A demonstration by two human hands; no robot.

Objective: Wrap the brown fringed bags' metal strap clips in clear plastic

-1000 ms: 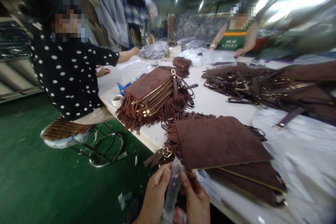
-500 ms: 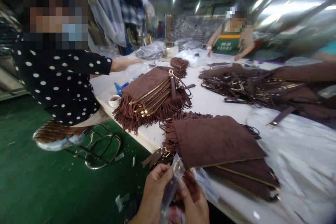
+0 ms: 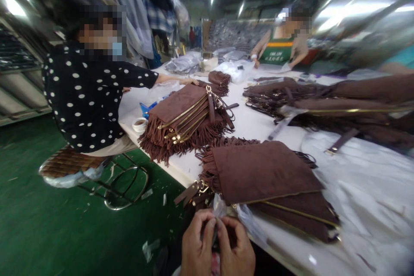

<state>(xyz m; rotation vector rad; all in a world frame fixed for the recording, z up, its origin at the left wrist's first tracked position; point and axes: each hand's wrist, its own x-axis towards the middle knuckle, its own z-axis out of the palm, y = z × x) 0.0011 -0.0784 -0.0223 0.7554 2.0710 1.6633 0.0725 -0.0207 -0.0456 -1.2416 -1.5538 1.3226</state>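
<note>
At the table's near edge, my left hand (image 3: 197, 239) and my right hand (image 3: 236, 241) are side by side, thumbs nearly touching. Both pinch a clear plastic sleeve (image 3: 220, 205), whose top end sticks up above the fingertips. The fingers hide its lower part, and I cannot make out what lies inside it. Just beyond are stacked brown fringed bags (image 3: 263, 170) with gold zips, lying flat on the white table (image 3: 255, 121). A brown strap tab with gold rings (image 3: 190, 192) hangs at their left corner.
A second stack of fringed bags (image 3: 181, 103) lies farther off, beside a small white tub (image 3: 139, 125). More bags (image 3: 362, 90) are piled at right. A person in polka dots (image 3: 87, 95) sits left near a stool (image 3: 73, 166); another in a green apron (image 3: 280, 51) stands opposite.
My hands have drawn together and cover more of the plastic sleeve. The seated person's arm now reaches to a far brown bag. A bag with a plastic-wrapped strap now shows on the right pile.
</note>
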